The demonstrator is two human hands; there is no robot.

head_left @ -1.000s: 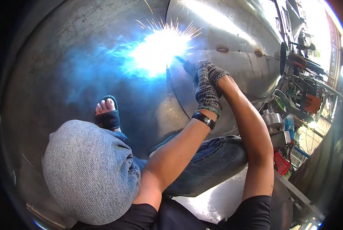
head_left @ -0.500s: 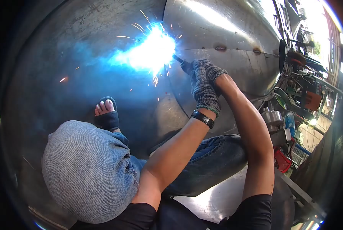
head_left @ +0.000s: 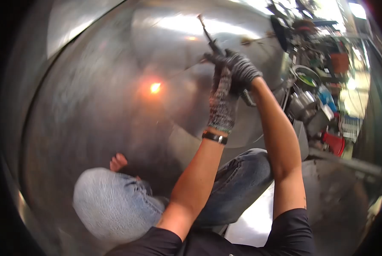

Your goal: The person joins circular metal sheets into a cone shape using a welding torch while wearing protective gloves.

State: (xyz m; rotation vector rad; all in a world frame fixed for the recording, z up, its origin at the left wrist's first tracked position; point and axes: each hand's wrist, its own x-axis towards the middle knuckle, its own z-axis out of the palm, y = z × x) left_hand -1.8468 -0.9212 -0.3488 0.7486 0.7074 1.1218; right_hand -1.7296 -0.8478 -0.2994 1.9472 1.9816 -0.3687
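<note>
Both my hands wear grey knitted gloves and are together on a welding torch [head_left: 209, 39]. Its thin neck points up and away, with the nozzle tip raised off the metal. My right hand [head_left: 244, 70] is closed around the handle. Just left of it, my left hand [head_left: 221, 96] is pressed against the torch, its fingers closed near the base of the neck and partly blurred. Below and left of the torch, a small orange spot [head_left: 155, 88] glows on the curved sheet metal [head_left: 88, 98].
My bent knee [head_left: 114, 205] in jeans and a bare-toed foot [head_left: 119, 161] are at lower left on the metal. To the right are a metal pot [head_left: 302, 102], a round green-lined container [head_left: 306, 77], a red plastic item [head_left: 334, 143] and cluttered equipment.
The bright blue-white arc and flying sparks have gone, leaving a glowing orange spot. The torch has swung upward, away from the metal, with both hands still on it. The view has shifted.
</note>
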